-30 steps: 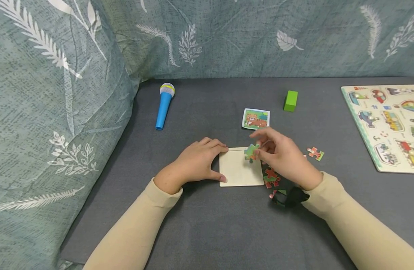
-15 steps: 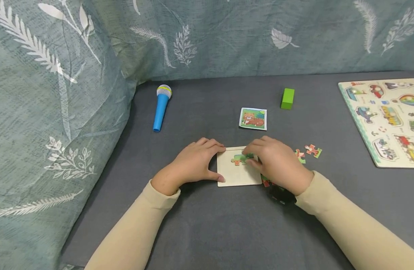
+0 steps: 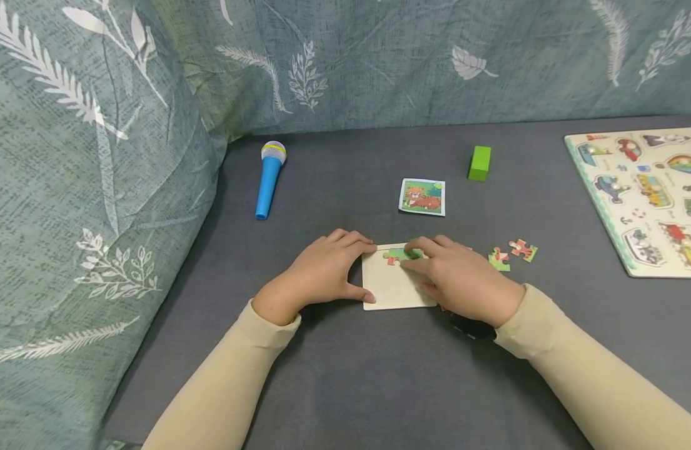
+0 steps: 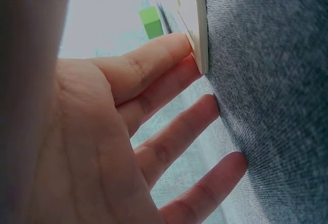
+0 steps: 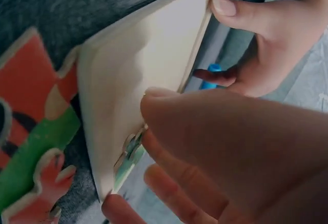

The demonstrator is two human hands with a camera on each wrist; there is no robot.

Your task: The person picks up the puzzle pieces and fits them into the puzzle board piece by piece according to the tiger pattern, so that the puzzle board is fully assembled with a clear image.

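Observation:
A pale wooden puzzle tray (image 3: 393, 290) lies flat on the grey cloth. My left hand (image 3: 322, 270) steadies its left side, the thumb on the near corner and the extended index finger touching the far corner. Two joined jigsaw pieces (image 3: 391, 258), green and orange, lie in the tray along its far edge. Straight fingers of my right hand (image 3: 466, 275) press on them, and partly cover them. In the right wrist view the right thumb stands apart from the jigsaw piece (image 5: 134, 152). Loose red and green jigsaw pieces (image 5: 31, 101) lie beside the tray, mostly hidden by this hand in the head view.
Two more loose pieces (image 3: 499, 259) lie to the right. Beyond the tray is a tiger picture card (image 3: 422, 197). A blue toy microphone (image 3: 269, 181), a green block (image 3: 479, 164) and a large vehicle puzzle board (image 3: 640, 200) stand farther off. Patterned cloth (image 3: 379, 69) hangs behind.
My right hand brought a green piece down into the tray, and the joined pieces slid toward its far edge. The right fingers have straightened from a pinch. My left hand has stayed put.

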